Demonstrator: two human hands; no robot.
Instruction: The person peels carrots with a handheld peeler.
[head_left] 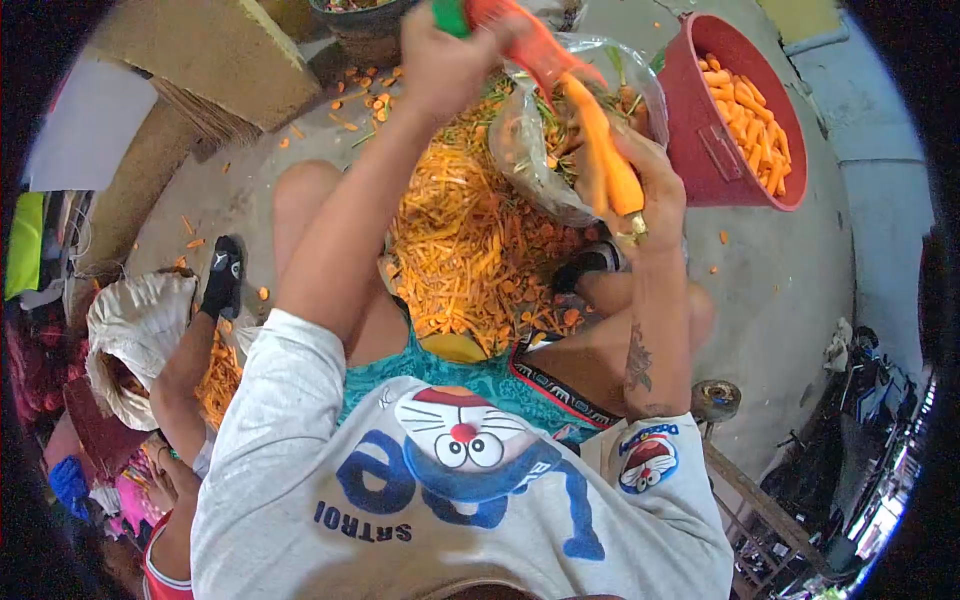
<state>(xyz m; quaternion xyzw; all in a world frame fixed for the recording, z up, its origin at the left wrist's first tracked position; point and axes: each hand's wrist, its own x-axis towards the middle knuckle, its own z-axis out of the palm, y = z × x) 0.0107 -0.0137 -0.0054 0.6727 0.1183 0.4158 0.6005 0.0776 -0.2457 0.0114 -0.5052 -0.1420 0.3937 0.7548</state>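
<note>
My left hand point(445, 70) is closed around a peeler point(535, 45) with a red head and some green at its handle end, slightly blurred. The peeler's head is at the upper end of an orange carrot point(605, 150). My right hand point(655, 180) grips that carrot, its stem end pointing down toward my wrist. Below my hands, between my legs, lies a big heap of orange peelings point(450, 250). Beside it, partly behind my right hand, a clear plastic bag point(520, 130) holds carrots and green stems.
A red tub point(690, 120) of peeled carrots point(750, 120) stands at the upper right. A dark container point(370, 35) is at the top. Carrot scraps dot the concrete floor point(760, 260). At left, another person's leg point(185, 380) is near a white sack point(140, 340). A metal frame point(760, 500) stands lower right.
</note>
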